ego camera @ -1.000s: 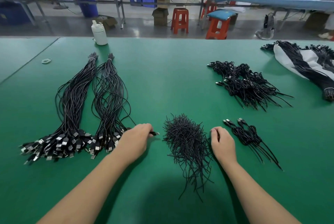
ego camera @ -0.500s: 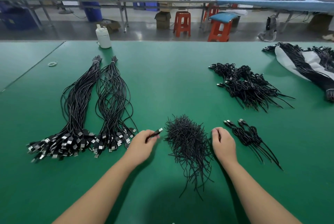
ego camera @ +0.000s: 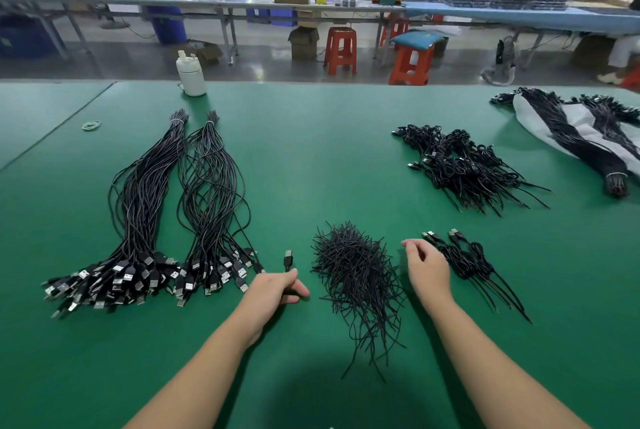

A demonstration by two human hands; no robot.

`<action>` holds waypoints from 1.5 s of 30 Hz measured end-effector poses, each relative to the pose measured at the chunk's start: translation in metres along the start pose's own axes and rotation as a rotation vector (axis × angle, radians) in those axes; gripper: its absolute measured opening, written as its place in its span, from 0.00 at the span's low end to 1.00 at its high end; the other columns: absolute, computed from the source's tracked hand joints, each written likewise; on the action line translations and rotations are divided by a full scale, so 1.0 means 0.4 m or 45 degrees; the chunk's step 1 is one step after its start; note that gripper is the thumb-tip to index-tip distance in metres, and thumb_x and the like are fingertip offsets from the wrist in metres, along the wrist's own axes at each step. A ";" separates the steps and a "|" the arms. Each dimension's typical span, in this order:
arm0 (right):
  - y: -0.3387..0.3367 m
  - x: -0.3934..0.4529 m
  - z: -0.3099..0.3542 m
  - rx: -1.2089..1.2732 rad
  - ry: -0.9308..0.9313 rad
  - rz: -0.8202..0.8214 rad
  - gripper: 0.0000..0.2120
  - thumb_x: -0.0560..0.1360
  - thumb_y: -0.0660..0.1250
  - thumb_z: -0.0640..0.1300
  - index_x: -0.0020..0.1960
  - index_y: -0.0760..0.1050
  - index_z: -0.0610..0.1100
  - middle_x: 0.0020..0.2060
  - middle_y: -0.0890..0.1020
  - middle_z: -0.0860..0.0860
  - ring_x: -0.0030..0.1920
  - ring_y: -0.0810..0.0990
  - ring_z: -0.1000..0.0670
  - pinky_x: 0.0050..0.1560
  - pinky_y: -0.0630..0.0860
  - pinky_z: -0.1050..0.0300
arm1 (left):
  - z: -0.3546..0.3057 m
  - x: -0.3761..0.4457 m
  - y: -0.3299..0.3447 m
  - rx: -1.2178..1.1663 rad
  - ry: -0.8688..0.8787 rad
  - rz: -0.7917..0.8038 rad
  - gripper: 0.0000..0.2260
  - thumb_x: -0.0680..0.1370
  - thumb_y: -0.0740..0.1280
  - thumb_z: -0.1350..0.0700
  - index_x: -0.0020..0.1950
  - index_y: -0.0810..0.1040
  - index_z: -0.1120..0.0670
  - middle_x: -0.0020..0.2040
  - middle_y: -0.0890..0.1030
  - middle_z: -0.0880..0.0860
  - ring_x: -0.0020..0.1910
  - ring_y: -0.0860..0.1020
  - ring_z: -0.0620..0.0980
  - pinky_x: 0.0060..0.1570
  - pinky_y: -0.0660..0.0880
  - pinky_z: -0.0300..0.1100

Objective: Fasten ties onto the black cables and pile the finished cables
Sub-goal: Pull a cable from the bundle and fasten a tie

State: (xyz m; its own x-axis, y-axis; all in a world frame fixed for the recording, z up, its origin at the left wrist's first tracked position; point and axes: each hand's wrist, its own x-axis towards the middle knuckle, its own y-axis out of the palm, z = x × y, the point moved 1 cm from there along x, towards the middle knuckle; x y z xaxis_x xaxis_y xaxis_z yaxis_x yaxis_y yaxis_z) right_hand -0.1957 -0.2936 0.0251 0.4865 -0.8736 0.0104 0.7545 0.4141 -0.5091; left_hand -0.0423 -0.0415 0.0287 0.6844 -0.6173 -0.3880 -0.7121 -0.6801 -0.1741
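Two long bundles of untied black cables (ego camera: 207, 193) lie on the left of the green table, their USB plugs fanned toward me. My left hand (ego camera: 273, 290) grips one black cable just below its USB plug (ego camera: 288, 259), which sticks up above my fingers. A heap of black ties (ego camera: 353, 269) sits in the middle. My right hand (ego camera: 426, 269) hovers at the heap's right edge with fingers loosely curled, holding nothing that I can see. A small pile of tied cables (ego camera: 467, 262) lies just right of that hand. A bigger pile of finished cables (ego camera: 464, 169) lies farther back.
A white bottle (ego camera: 190, 77) stands at the table's far edge. A rubber band (ego camera: 91, 125) lies at the far left. More cable bundles rest on a white bag (ego camera: 568, 127) at the far right. Red stools and workbenches stand beyond the table.
My left hand has drawn one cable out of the right bundle and pulled it toward me, plug now pointing up. My right hand has lifted slightly and loosened its fingers.
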 end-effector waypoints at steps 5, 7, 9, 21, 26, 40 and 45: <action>0.041 -0.077 0.142 0.055 -0.251 0.154 0.09 0.80 0.64 0.40 0.53 0.77 0.53 0.48 0.78 0.54 0.39 0.76 0.59 0.41 0.71 0.70 | -0.063 -0.043 0.039 -0.332 0.220 0.124 0.13 0.80 0.63 0.46 0.56 0.85 0.48 0.64 0.80 0.44 0.68 0.74 0.44 0.69 0.71 0.48; 0.059 -0.123 0.204 0.102 -0.352 0.206 0.09 0.79 0.66 0.39 0.49 0.79 0.52 0.49 0.77 0.54 0.46 0.76 0.61 0.47 0.70 0.74 | -0.107 -0.059 0.060 -0.534 0.255 0.163 0.15 0.79 0.63 0.43 0.62 0.82 0.45 0.69 0.75 0.42 0.71 0.68 0.42 0.68 0.71 0.53; 0.078 -0.169 0.251 0.143 -0.426 0.328 0.11 0.79 0.65 0.38 0.46 0.80 0.52 0.49 0.79 0.53 0.51 0.76 0.63 0.54 0.68 0.73 | -0.148 -0.074 0.079 -0.674 0.281 0.192 0.16 0.79 0.63 0.43 0.64 0.81 0.45 0.69 0.75 0.42 0.71 0.68 0.41 0.69 0.71 0.54; 0.106 -0.254 0.307 0.402 -0.529 0.675 0.14 0.84 0.57 0.40 0.40 0.71 0.47 0.32 0.74 0.59 0.37 0.72 0.54 0.43 0.70 0.57 | -0.211 -0.105 0.049 -0.539 0.384 0.340 0.16 0.78 0.63 0.46 0.62 0.83 0.45 0.72 0.73 0.51 0.55 0.78 0.43 0.50 0.75 0.39; 0.110 -0.254 0.303 0.492 -0.476 0.699 0.13 0.83 0.58 0.42 0.41 0.74 0.43 0.31 0.72 0.54 0.36 0.70 0.49 0.41 0.68 0.49 | -0.210 -0.108 0.033 -0.043 0.545 0.258 0.19 0.80 0.51 0.43 0.67 0.73 0.34 0.49 0.79 0.49 0.51 0.79 0.47 0.64 0.72 0.43; 0.181 -0.295 0.217 0.478 -0.263 0.873 0.17 0.82 0.55 0.51 0.36 0.68 0.48 0.31 0.72 0.57 0.35 0.69 0.52 0.42 0.66 0.54 | -0.287 -0.142 -0.092 -1.046 0.508 0.607 0.21 0.81 0.56 0.48 0.57 0.84 0.59 0.59 0.82 0.61 0.48 0.85 0.58 0.40 0.83 0.46; 0.168 -0.272 0.206 0.792 0.010 0.925 0.19 0.81 0.60 0.54 0.35 0.68 0.47 0.28 0.66 0.53 0.30 0.62 0.53 0.35 0.62 0.60 | -0.221 -0.156 -0.113 -0.290 0.105 1.081 0.22 0.80 0.62 0.47 0.57 0.81 0.66 0.52 0.83 0.67 0.42 0.85 0.62 0.39 0.82 0.47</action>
State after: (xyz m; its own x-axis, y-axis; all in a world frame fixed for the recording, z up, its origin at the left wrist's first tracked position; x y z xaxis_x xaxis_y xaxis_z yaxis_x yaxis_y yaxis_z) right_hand -0.1618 -0.1495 0.0609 0.9269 -0.3501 -0.1352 0.3691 0.9155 0.1599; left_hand -0.0390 -0.0072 0.1407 -0.0462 -0.9706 -0.2361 -0.9428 -0.0357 0.3314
